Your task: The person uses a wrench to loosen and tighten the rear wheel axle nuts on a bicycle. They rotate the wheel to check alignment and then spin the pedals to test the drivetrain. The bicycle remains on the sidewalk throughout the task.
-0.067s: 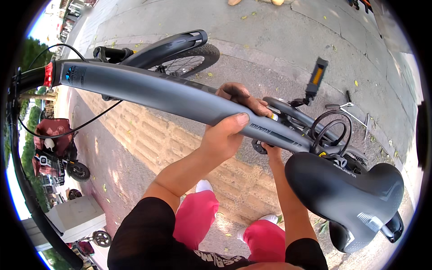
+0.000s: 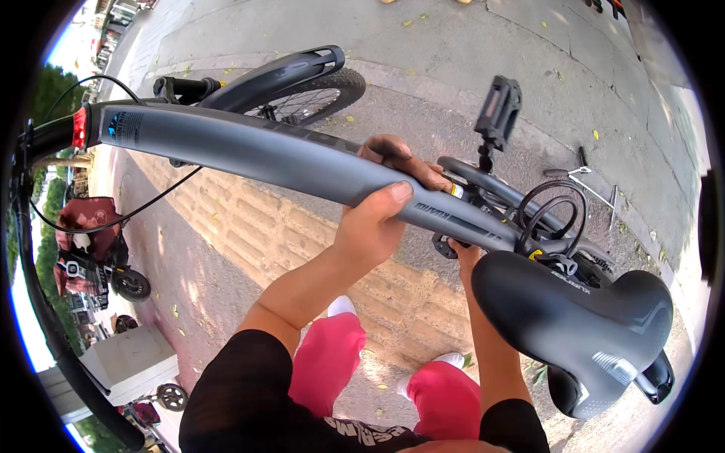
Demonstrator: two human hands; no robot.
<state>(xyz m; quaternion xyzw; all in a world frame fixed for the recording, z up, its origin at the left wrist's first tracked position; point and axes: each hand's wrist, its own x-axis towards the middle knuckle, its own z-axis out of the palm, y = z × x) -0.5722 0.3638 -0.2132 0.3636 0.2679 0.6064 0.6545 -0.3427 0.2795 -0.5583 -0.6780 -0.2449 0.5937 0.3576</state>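
A grey bicycle frame tube (image 2: pixel 257 155) slants across the view. My left hand (image 2: pixel 381 200) is closed around it, thumb on the near side and dark-smudged fingers over the far side. Low on the near side of the frame, my right hand (image 2: pixel 463 255) grips the near pedal (image 2: pixel 444 244); part of its fingers is hidden by the tube and saddle. On the far side stands the other pedal (image 2: pixel 499 113), black, on its crank. The black saddle (image 2: pixel 574 325) is at the right, with a coiled black cable (image 2: pixel 555 208) in front of it.
The front wheel (image 2: pixel 332 98) with its black mudguard is turned at the far left. Hand tools (image 2: pixel 593 189) lie on the pavement beyond the rear of the bicycle. A parked scooter (image 2: pixel 91 257) stands at the left. Yellowish textured paving (image 2: pixel 257 234) runs underneath.
The far pedal has swung up and to the left with its crank, showing its broader face. My right hand and the near pedal have shifted slightly to the right. My left hand keeps its hold.
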